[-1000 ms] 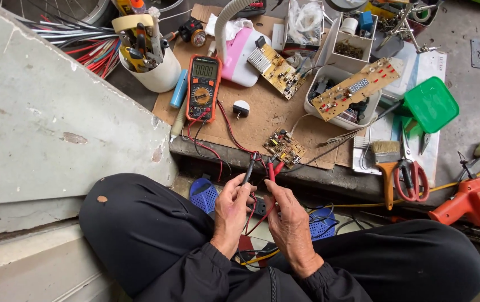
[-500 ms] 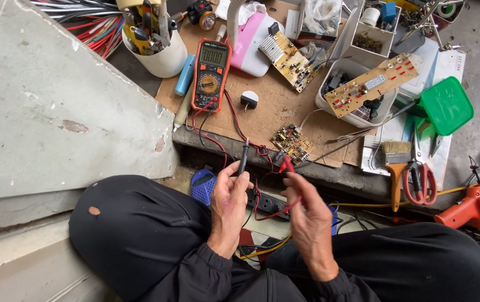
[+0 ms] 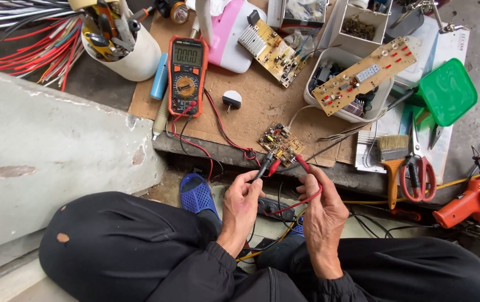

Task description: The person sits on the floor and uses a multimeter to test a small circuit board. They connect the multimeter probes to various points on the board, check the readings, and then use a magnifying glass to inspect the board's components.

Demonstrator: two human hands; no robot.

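Note:
My left hand (image 3: 241, 206) pinches a black test probe (image 3: 263, 166) whose tip rests on a small brown circuit board (image 3: 281, 143) at the front edge of a cardboard sheet. My right hand (image 3: 322, 210) holds a red test probe (image 3: 302, 164) pointing at the same board, with its red lead looped over the fingers. Red and black leads run back to an orange multimeter (image 3: 186, 75) lying on the cardboard.
A white cup of tools (image 3: 130, 47), a long circuit board on a white tray (image 3: 363, 75), a green lid (image 3: 447, 92), a brush (image 3: 392, 162), red-handled scissors (image 3: 417, 168) and an orange tool (image 3: 478, 202) lie around. A grey slab (image 3: 44, 162) is at left.
The view has shifted down and closer. Both hands have moved up toward the small circuit board, bringing the probe tips onto it.

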